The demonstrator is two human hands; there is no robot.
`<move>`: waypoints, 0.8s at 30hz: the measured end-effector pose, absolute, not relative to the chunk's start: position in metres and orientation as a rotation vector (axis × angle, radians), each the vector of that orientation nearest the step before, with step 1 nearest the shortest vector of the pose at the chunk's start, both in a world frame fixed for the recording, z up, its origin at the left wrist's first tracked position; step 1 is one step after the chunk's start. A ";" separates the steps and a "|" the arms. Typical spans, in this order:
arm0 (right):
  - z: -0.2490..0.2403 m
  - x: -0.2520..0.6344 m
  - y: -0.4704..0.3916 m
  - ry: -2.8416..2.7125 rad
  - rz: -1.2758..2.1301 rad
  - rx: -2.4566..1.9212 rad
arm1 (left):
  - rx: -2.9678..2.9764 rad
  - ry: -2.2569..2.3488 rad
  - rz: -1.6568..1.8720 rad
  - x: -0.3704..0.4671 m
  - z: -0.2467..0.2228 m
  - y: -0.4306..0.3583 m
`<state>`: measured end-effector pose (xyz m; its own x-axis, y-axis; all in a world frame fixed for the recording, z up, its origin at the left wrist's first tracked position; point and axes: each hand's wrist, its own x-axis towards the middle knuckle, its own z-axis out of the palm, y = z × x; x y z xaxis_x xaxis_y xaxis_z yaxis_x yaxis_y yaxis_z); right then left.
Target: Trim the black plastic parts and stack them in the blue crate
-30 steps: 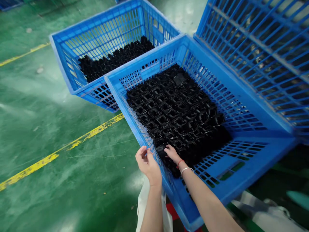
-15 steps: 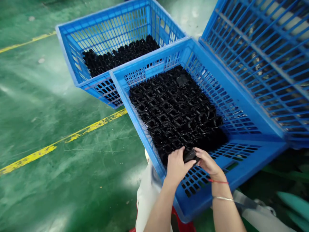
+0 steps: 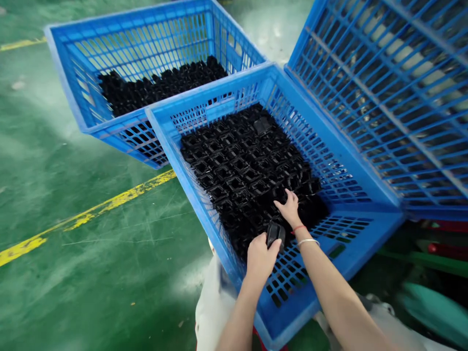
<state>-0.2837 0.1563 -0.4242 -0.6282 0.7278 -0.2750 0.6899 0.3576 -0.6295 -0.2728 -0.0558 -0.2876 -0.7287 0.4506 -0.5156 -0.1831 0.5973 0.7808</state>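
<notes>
My left hand [image 3: 260, 256] is closed around a small black plastic part [image 3: 275, 236] with rounded edges, above the near side of a blue plastic crate [image 3: 215, 234]. Further in, my right hand [image 3: 288, 209] reaches over the rows of black parts [image 3: 241, 165], thumb and fingers spread apart. Its fingertips are at one of the parts in the front row; whether they touch it I cannot tell. Many square-framed black parts stand in close rows in this crate. One flat-topped black part [image 3: 262, 126] lies on top of the rows near the far end.
Beyond the near crate stands a second blue crate [image 3: 68, 80] holding more black parts. A tilted blue lattice crate [image 3: 365, 92] rises along the right side. The green floor [image 3: 91, 282] carries a yellow line [image 3: 120, 200]. At the lower right is a blurred teal object [image 3: 438, 312].
My right hand has let go of the black part and moved forward over the rows, its fingers opening. The left hand keeps hold of the part. The whole view has shifted slightly.
</notes>
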 end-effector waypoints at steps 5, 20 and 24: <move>-0.442 -0.309 0.155 -2.779 0.945 -1.216 | 0.242 2.144 1.059 -0.274 -0.290 -0.053; -0.448 -0.345 0.164 -3.038 0.641 -1.209 | 0.342 2.135 0.966 -0.276 -0.291 -0.049; -0.453 -0.348 0.164 -3.014 0.608 -1.269 | 0.351 2.142 0.943 -0.277 -0.291 -0.048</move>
<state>-0.3478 0.1641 -0.4528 -0.6944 0.6519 -0.3046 0.7190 0.6452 -0.2583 -0.2767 -0.0484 -0.2909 -0.6769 0.5088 -0.5319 -0.0489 0.6900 0.7222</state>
